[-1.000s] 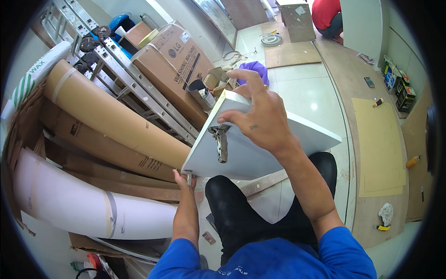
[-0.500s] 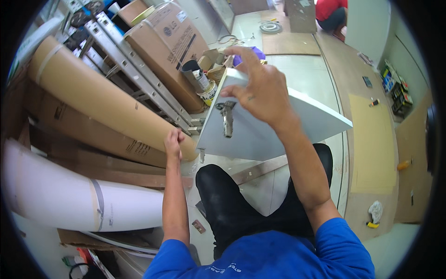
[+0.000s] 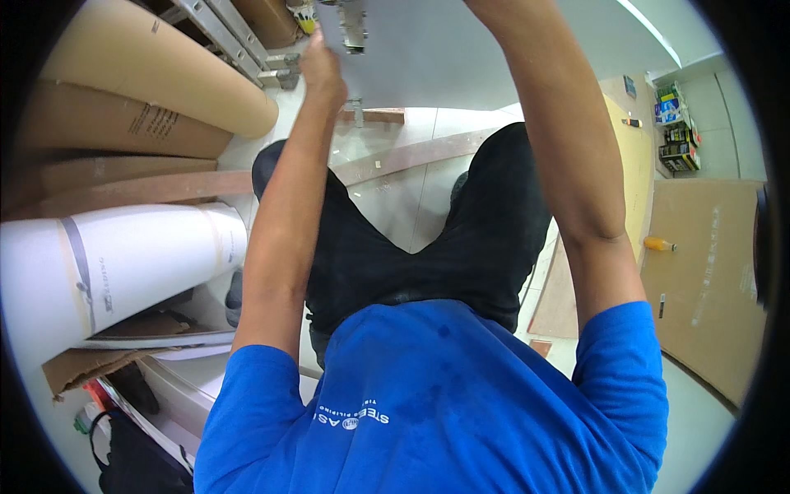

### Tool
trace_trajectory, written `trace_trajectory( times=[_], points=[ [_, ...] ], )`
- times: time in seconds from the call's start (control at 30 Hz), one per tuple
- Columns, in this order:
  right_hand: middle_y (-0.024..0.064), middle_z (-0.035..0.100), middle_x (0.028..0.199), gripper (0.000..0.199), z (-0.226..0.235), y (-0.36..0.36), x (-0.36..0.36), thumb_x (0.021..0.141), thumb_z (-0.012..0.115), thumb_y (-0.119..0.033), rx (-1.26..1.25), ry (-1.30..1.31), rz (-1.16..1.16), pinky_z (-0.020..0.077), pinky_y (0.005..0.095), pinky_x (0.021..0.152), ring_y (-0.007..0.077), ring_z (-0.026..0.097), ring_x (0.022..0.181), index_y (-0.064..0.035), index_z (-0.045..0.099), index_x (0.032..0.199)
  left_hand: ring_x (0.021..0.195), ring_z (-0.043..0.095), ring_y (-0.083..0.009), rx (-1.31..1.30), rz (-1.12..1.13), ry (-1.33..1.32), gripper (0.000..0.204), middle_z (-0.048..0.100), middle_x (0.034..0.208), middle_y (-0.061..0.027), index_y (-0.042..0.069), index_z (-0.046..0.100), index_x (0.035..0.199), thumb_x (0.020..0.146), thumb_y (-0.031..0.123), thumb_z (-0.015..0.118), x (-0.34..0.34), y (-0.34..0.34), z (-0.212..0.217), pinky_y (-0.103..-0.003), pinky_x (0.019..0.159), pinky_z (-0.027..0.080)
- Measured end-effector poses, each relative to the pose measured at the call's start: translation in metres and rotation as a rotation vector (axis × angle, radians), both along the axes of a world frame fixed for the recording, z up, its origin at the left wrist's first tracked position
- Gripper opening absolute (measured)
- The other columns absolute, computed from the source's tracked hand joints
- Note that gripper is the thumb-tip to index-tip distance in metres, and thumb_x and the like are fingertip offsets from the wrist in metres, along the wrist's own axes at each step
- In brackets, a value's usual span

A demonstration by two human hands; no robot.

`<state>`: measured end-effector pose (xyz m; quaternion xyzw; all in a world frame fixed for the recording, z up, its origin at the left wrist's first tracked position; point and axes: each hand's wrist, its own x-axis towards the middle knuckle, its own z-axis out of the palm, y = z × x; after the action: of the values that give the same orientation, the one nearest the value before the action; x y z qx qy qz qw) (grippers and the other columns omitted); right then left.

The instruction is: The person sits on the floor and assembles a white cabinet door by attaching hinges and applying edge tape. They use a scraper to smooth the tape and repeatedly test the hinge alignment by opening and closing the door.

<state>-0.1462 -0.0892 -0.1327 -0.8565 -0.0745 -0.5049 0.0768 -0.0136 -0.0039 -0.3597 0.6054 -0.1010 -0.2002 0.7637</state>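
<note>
A pale grey cabinet door (image 3: pixel 436 58) with white edges stands tilted in front of my knees, its top running out of view. Two metal hinges are fixed along its left side: the upper hinge (image 3: pixel 353 29) and a lower hinge (image 3: pixel 354 109) near the bottom corner. My left hand (image 3: pixel 322 72) is closed on the door's left edge, just beside the upper hinge; some of its fingers are hidden. Over the door's face reaches my right forearm (image 3: pixel 568 107), and the right hand itself lies beyond the upper rim of the picture.
A brown cardboard roll (image 3: pixel 156 66), a ladder (image 3: pixel 222 33) and a white wrapped roll (image 3: pixel 140 255) lie to my left. A wooden strip (image 3: pixel 403 156) crosses the floor under my legs. At right are cardboard sheeting (image 3: pixel 699 272), an orange-handled tool (image 3: pixel 658 244) and several small boxes (image 3: pixel 679 132).
The view has tipped down and nearer my body. My left hand has gone from beside the brown roll to the door's edge. My right hand has passed out at the top.
</note>
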Motion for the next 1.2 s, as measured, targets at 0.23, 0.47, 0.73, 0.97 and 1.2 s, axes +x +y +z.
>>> trace_trajectory(
  times=[0.23,0.47,0.73,0.97,1.2],
  points=[
    [0.0198,0.076,0.115,0.073,-0.041,-0.001,-0.017,0.078,0.075,-0.007,0.159,0.363,-0.082,0.0592,0.0513,0.084,0.0444,0.073,0.100,-0.0140,0.054,0.148,0.126,0.056,-0.0249,-0.166,-0.103,0.191,0.060,0.063,0.138,-0.0119,0.003,0.065,0.140,0.107,0.052,0.053,-0.034,-0.013,-0.092,-0.041,0.110,0.042],
    [0.0147,0.077,0.093,0.078,-0.082,0.018,-0.022,0.072,0.089,-0.022,0.198,0.418,-0.166,0.0561,0.0506,0.073,0.0383,0.075,0.086,-0.0212,0.058,0.143,0.125,0.057,-0.0204,-0.062,-0.195,0.173,0.054,0.064,0.132,-0.0072,0.006,0.063,0.140,0.107,0.045,0.049,-0.042,0.001,-0.157,-0.036,0.107,0.043],
    [0.0190,0.076,0.102,0.068,-0.092,0.035,-0.010,0.081,0.085,-0.016,0.273,0.566,-0.124,0.0563,0.0495,0.079,0.0410,0.074,0.094,-0.0117,0.054,0.141,0.076,0.062,-0.0087,-0.149,-0.144,0.165,0.028,0.069,0.089,-0.0008,0.007,0.067,0.125,0.108,0.029,0.059,0.003,0.030,-0.048,-0.028,0.072,0.050],
    [0.0199,0.076,0.102,0.059,-0.075,0.013,-0.012,0.084,0.086,-0.034,0.258,0.635,0.014,0.0570,0.0503,0.082,0.0409,0.074,0.100,-0.0003,0.059,0.124,0.099,0.072,-0.0239,-0.279,-0.647,0.059,0.063,0.076,0.111,-0.0156,0.003,0.056,0.142,0.115,0.054,0.032,0.023,0.018,0.102,-0.039,0.091,0.055],
    [0.0134,0.073,0.082,0.064,-0.077,0.033,-0.017,0.082,0.083,-0.057,0.151,0.881,-0.297,0.0539,0.0493,0.074,0.0360,0.073,0.083,-0.0096,0.070,0.123,0.098,0.075,-0.0251,-0.034,-0.673,0.007,0.097,0.077,0.103,-0.0200,-0.002,0.054,0.143,0.105,0.078,0.012,0.006,0.001,0.114,-0.038,0.091,0.057]
  ],
)
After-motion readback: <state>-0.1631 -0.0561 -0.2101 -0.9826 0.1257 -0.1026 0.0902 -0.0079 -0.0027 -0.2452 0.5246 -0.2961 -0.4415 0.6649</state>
